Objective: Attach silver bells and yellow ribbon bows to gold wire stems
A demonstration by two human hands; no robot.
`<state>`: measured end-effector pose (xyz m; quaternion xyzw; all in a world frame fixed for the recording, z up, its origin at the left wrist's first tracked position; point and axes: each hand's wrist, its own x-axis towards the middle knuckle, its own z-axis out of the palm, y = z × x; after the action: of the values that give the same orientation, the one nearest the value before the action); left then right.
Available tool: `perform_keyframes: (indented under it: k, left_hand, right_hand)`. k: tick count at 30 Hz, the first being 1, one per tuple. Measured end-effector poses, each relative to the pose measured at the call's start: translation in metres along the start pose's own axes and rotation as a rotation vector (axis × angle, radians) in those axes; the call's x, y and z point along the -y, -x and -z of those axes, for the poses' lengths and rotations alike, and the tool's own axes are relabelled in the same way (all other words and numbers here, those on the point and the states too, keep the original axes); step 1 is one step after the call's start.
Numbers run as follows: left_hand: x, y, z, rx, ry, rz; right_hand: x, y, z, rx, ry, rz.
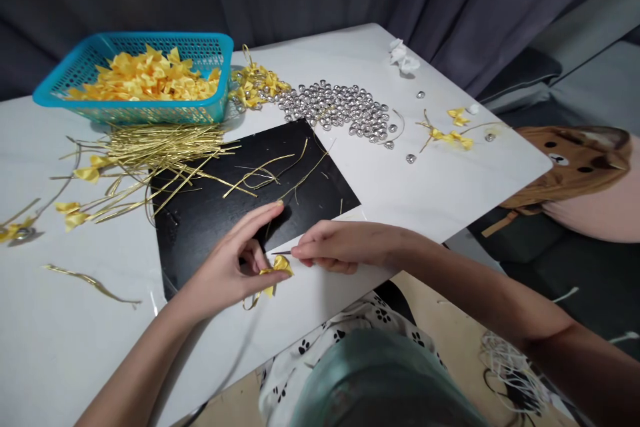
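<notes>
Just in front of the black board (195, 227), you grip a yellow bow (283, 264) with your left hand (235, 257), its thumb pressed along the bow and its index finger stretched out over the board. Your right hand (333, 244) is closed around a thin, pointed tool (283, 252), which points toward your left fingers; you cannot tell whether the tip touches the bow. To the left of the board, a gold tie (90, 278) lies alone on the white table (425, 194). A heap of gold ties (165, 144) overlaps the board's far left corner, and loose strands cross its top. Beyond that corner you have a blue basket (135, 104) filled with more bows (150, 80). Silver beads (340, 104) spread past the board's far right corner, and crumpled white tissue (403, 59) sits farther out, well to the board's right.
</notes>
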<state>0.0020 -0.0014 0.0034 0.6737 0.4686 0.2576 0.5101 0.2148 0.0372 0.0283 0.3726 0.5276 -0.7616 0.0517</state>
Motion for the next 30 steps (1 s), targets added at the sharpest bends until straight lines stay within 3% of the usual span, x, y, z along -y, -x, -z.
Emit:
perform_keyframes:
  k: [2,7,12,15,18,20,21,23,25,30]
  left_hand:
    - [-0.001,0.000,0.000,-0.011,0.013,0.025]
    - [-0.002,-0.003,-0.003,-0.086,0.117,0.071]
    - [-0.006,-0.005,-0.006,-0.227,0.252,0.124]
    - [-0.011,-0.005,-0.007,-0.329,0.313,0.138]
    - [-0.015,-0.003,-0.008,-0.426,0.310,0.144]
    - [-0.017,-0.002,-0.010,-0.455,0.297,0.137]
    - [-0.018,-0.001,-0.011,-0.456,0.293,0.127]
    - [-0.019,-0.001,-0.012,-0.446,0.288,0.109]
    - [-0.019,-0.001,-0.012,-0.448,0.284,0.109]
    - [-0.016,-0.003,-0.010,-0.535,0.280,0.129]
  right_hand:
    - [-0.001,0.005,0.002,-0.072,0.114,0.026]
    - [-0.004,0.011,0.001,-0.648,0.608,0.049]
    - [-0.019,-0.004,-0.006,-1.004,1.042,0.044]
    - [-0.023,-0.012,-0.007,-1.164,1.123,0.111]
    - [-0.019,-0.014,-0.012,-1.280,0.963,0.325]
    - [-0.013,-0.013,-0.019,-1.211,0.716,0.488]
    - [-0.010,-0.014,-0.022,-1.109,0.564,0.517]
    - [-0.003,-0.015,-0.028,-0.848,0.249,0.472]
    - [0.001,-0.017,-0.030,-0.676,-0.004,0.388]
    - [0.000,-0.022,-0.024,-0.618,-0.241,0.323]
